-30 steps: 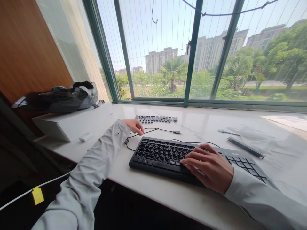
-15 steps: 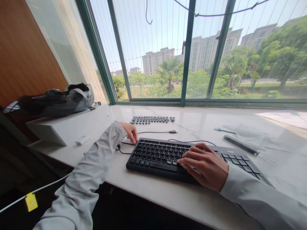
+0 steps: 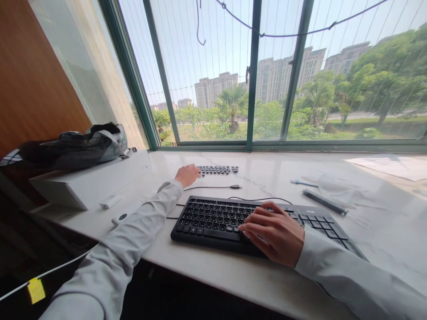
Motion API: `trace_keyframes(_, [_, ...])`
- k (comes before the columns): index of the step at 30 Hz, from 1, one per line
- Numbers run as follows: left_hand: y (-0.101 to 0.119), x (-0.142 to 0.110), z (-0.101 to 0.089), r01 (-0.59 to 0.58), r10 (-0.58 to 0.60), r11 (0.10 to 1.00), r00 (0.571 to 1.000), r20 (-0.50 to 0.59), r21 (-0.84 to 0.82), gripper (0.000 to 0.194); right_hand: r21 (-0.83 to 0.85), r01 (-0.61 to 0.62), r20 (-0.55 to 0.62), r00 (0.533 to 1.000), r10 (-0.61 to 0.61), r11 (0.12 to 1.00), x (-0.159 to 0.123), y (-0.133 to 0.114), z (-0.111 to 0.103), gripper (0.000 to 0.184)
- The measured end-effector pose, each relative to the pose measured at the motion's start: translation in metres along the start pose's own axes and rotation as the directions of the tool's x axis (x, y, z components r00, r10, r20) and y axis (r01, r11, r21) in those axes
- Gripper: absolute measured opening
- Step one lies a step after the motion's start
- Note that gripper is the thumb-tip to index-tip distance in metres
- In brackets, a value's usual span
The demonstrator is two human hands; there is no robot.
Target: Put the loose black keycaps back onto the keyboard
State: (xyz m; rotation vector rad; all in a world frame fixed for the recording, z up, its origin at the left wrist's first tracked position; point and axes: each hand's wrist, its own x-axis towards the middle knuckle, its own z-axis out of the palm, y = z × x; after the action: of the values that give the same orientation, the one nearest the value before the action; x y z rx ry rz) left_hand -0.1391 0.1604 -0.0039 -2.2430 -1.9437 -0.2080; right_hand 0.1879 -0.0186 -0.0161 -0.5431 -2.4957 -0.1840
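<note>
A black keyboard point(image 3: 213, 218) lies on the white marble sill point(image 3: 267, 275) in front of me. My right hand point(image 3: 271, 231) rests flat on its middle keys, fingers spread and open. Farther back lie rows of loose black keycaps point(image 3: 220, 169). My left hand point(image 3: 187, 174) reaches over their left end, fingers curled down onto them; whether it holds one is hidden. The keyboard's cable with its USB plug point(image 3: 235, 186) runs between the keycaps and the keyboard.
A white box point(image 3: 90, 180) with a dark bag point(image 3: 70, 146) on top stands at the left. A small white stick point(image 3: 110, 201) lies beside it. A blue-tipped tool point(image 3: 303, 183), a dark strip point(image 3: 323, 202) and clear plastic lie at the right. Window frames close off the back.
My left hand has moved from the keyboard's upper-left corner forward to the left end of the loose keycaps. My right hand stays on the keyboard. The view has shifted slightly.
</note>
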Motion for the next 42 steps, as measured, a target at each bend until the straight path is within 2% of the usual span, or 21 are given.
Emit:
trace_keyframes(5, [0.014,0.02,0.004,-0.093,0.091,0.993,0.995,0.029,0.078,0.031,-0.025,0.0,0.017,1.0,0.0,1.0,0.0,0.001,-0.001,0.02])
trace_keyframes(11, [0.028,0.028,0.01,-0.143,0.143,0.983,0.99,0.01,0.119,0.021,-0.06,-0.011,0.034,0.999,0.013,0.998,0.0,0.002,-0.001,0.02])
trace_keyframes(14, [0.035,0.024,0.0,-0.159,0.163,0.982,0.986,-0.032,0.098,0.022,-0.055,-0.012,0.034,0.999,0.014,0.998,0.0,0.002,-0.001,0.02])
trace_keyframes(16, [0.041,0.014,-0.014,-0.196,0.199,0.98,0.976,-0.094,0.037,0.025,-0.051,-0.005,0.039,0.999,0.007,0.999,-0.001,0.002,-0.001,0.02])
trace_keyframes(17, [0.045,0.006,-0.024,-0.261,0.249,0.963,0.954,-0.164,-0.059,0.024,-0.048,-0.003,0.041,0.999,0.005,0.999,-0.001,0.001,-0.001,0.02])
trace_keyframes(19, [0.056,-0.015,-0.045,-0.468,0.419,0.842,0.881,-0.22,-0.269,0.025,-0.042,-0.007,0.039,0.999,0.009,0.999,-0.001,0.001,-0.001,0.02])
trace_keyframes(21, [0.068,-0.041,-0.063,-0.584,0.603,0.681,0.79,-0.115,-0.442,0.029,-0.035,-0.015,0.03,0.999,0.016,0.999,0.0,0.0,-0.001,0.02])
trace_keyframes(23, [0.079,-0.065,-0.072,-0.606,0.726,0.553,0.687,-0.025,-0.572,0.029,-0.032,-0.02,0.025,0.999,0.021,0.999,0.0,-0.001,-0.001,0.02])
trace_keyframes(25, [0.088,-0.082,-0.072,-0.622,0.822,0.447,0.57,0.02,-0.643,0.026,-0.033,-0.018,0.029,0.999,0.019,0.999,0.001,-0.002,-0.001,0.019])
trace_keyframes(27, [0.092,-0.09,-0.066,-0.614,0.866,0.385,0.498,0.04,-0.69,0.023,-0.038,-0.016,0.033,0.999,0.017,0.999,0.003,-0.004,-0.001,0.019])
trace_keyframes(28, [0.093,-0.092,-0.063,-0.604,0.874,0.369,0.484,0.043,-0.706,0.023,-0.041,-0.012,0.036,0.999,0.013,0.999,0.003,-0.005,-0.001,0.019])
trace_keyframes(32, [0.091,-0.09,-0.055,-0.565,0.871,0.363,0.488,0.055,-0.741,0.021,-0.047,0.002,0.044,0.999,0.0,0.999,0.005,-0.007,0.0,0.019])
trace_keyframes(38, [0.093,-0.091,-0.054,-0.531,0.841,0.396,0.537,0.065,-0.749,0.021,-0.037,0.006,0.028,1.0,-0.005,0.999,0.006,-0.009,0.001,0.019])
trace_keyframes(42, [0.093,-0.091,-0.051,-0.518,0.833,0.401,0.55,0.066,-0.756,0.022,-0.03,0.004,0.031,1.0,-0.003,1.0,0.007,-0.011,0.002,0.017])
